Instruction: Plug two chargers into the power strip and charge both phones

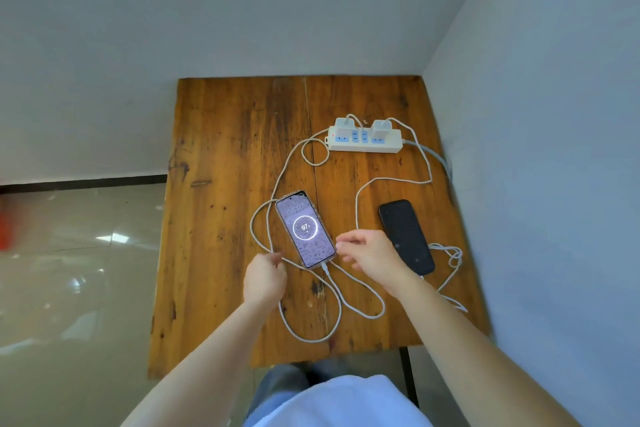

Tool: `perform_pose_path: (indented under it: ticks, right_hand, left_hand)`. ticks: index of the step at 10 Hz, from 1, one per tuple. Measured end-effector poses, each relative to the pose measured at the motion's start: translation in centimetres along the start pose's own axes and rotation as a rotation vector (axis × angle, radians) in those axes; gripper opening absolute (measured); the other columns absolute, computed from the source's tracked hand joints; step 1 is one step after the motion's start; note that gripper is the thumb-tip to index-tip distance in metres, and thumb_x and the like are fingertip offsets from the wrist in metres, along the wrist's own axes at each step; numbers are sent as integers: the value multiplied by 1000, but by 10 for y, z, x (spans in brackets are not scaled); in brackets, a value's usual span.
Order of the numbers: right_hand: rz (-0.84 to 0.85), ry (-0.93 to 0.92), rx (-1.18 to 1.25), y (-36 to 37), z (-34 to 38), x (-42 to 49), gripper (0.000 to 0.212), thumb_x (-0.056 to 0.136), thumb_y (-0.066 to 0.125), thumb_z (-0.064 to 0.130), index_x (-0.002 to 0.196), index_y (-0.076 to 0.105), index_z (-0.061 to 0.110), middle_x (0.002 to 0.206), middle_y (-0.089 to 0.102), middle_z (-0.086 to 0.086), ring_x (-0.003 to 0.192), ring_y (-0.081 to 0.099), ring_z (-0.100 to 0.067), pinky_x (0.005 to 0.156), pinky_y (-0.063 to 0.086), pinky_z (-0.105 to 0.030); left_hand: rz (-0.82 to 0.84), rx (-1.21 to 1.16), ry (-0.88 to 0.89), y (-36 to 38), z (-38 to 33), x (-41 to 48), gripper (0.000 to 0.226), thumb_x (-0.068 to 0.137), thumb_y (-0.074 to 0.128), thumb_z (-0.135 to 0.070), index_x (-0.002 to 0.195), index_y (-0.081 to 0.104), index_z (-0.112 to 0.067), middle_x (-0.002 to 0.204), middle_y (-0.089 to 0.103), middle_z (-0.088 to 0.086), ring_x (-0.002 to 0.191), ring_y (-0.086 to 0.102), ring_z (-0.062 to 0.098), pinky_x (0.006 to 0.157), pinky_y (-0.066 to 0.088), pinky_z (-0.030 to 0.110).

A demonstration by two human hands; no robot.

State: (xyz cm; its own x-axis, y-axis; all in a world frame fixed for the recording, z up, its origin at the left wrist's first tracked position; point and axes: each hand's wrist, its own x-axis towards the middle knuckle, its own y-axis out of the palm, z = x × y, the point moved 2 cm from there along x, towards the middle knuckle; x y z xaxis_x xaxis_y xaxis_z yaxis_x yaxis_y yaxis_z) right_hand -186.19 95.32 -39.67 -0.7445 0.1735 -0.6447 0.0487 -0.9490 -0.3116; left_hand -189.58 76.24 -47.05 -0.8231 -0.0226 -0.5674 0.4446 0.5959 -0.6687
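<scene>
Head view: both chargers (pixel 360 125) sit in the power strip (pixel 365 145) at the tabletop's (pixel 225 156) far side. Lit phone (pixel 305 229) shows a charging ring, cable plugged in; dark phone (pixel 406 236) lies right, also cabled. Left hand (pixel 265 279) pinches a cable loop, probably clearing slack; right hand (pixel 369 255) hovers half-open, empty.

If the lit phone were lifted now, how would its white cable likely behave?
The white cable would probably trail limply: it lies in loose loops. It may drag, since it runs to a charger. It looks light beside the lit phone.
</scene>
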Motion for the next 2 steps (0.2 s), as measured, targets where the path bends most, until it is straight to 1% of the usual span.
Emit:
perform_pose_path:
  ticks: [1,2]
  right_hand:
    - [-7,-149,43,-28,34,-49,12,89,62,28,99,67,32,92,72,10,88,69,-8,69,54,-17]
    - [-67,-302,128,-59,68,-103,16,85,64,33,99,70,29,88,75,7,88,70,-13,71,57,-19]
  left_hand:
    - [-3,187,49,-1,36,-16,39,95,43,-16,132,52,-8,131,51,12,118,51,27,93,47,36]
    - [121,343,3,1,67,-25,58,97,39,-27,150,20,-11,159,16,12,144,19,29,112,29,40]
